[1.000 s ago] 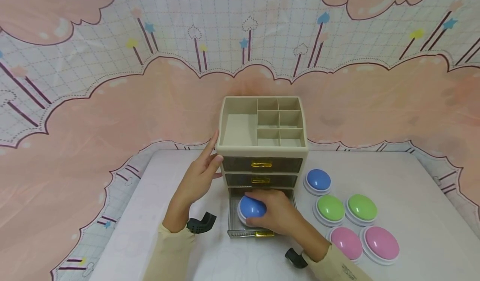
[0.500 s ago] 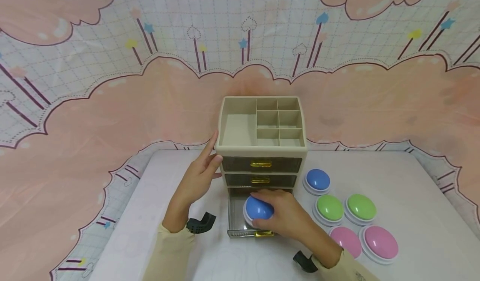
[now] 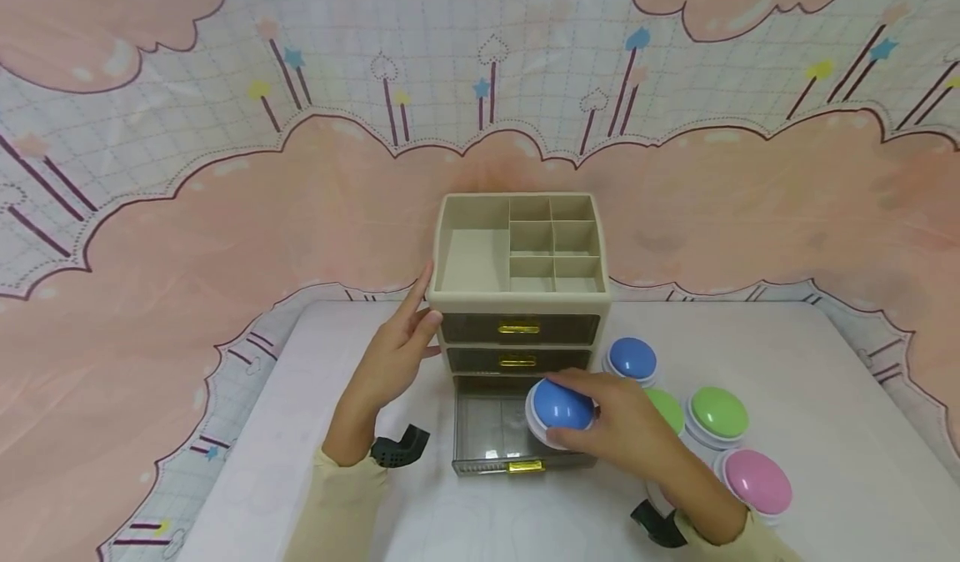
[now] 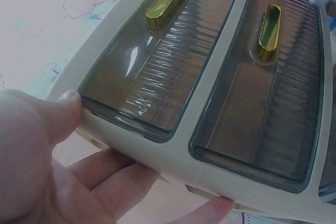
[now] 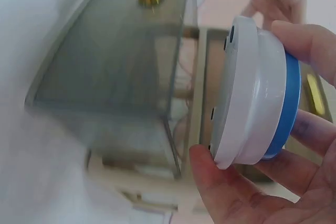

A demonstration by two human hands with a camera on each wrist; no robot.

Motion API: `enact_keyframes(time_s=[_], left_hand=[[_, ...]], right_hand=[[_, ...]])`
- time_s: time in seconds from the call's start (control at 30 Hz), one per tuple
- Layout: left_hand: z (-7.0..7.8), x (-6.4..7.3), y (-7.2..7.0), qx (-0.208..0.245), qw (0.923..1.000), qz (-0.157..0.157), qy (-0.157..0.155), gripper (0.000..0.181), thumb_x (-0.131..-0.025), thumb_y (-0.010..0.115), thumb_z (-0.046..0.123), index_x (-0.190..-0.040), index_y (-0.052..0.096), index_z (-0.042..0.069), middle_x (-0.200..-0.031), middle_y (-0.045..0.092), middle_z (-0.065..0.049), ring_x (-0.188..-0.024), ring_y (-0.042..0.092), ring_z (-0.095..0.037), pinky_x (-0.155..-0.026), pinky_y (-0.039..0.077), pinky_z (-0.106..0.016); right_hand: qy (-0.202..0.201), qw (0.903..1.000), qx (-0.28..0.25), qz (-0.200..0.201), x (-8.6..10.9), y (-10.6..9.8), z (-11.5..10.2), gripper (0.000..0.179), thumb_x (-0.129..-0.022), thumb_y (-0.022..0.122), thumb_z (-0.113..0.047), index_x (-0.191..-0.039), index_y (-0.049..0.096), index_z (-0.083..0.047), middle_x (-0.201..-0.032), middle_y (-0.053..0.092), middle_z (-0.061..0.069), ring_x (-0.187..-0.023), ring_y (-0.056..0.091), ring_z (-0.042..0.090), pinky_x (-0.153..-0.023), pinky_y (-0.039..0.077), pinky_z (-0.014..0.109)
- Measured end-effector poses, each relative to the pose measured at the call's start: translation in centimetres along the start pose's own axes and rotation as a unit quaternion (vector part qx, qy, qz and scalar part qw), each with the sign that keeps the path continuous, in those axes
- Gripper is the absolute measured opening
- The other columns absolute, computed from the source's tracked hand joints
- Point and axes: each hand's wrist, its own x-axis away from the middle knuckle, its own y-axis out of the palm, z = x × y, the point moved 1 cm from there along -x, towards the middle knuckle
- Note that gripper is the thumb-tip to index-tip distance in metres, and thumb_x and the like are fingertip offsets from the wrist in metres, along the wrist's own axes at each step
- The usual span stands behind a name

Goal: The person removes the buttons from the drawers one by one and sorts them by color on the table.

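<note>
My right hand (image 3: pixel 626 416) holds a blue dome push button (image 3: pixel 562 405) with a white base, over the right part of a pulled-out clear drawer (image 3: pixel 487 433). In the right wrist view the button (image 5: pixel 257 93) is tipped, its white underside facing the drawer, with thumb and fingers round its rim. My left hand (image 3: pixel 392 358) rests against the left side of the cream desk organizer (image 3: pixel 517 299). In the left wrist view its thumb touches the front edge, and its fingers lie along the side wall. Both upper drawers (image 3: pixel 517 328) are closed.
Right of the organizer stand another blue button (image 3: pixel 632 358), green buttons (image 3: pixel 718 412) and a pink button (image 3: pixel 757 480) on the white table (image 3: pixel 847 429). My right hand and forearm partly cover some of them. A patterned cloth (image 3: pixel 750 212) hangs behind.
My right hand has lifted the blue button from the lower drawer's left part and carried it rightward. My left hand has stayed on the organizer.
</note>
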Motion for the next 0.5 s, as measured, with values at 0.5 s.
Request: enact_keyframes(time_s=[0.5], left_hand=[[-0.4,-0.1,-0.2,-0.002,1.0,-0.002,0.0,0.066,-0.109,0.049,0.032,-0.16,0.012,0.053,-0.165,0.036,-0.005,-0.142,0.05,-0.031,-0.093,0.06,-0.049]], right_hand=[[0.101,0.9946,0.024,0.006,2.3,-5.4,4.5,0.069,-0.077,0.088,-0.048,-0.135,0.068,-0.016,-0.126,0.068,0.028,-0.084,0.073,0.022,-0.069,0.064,0.039]])
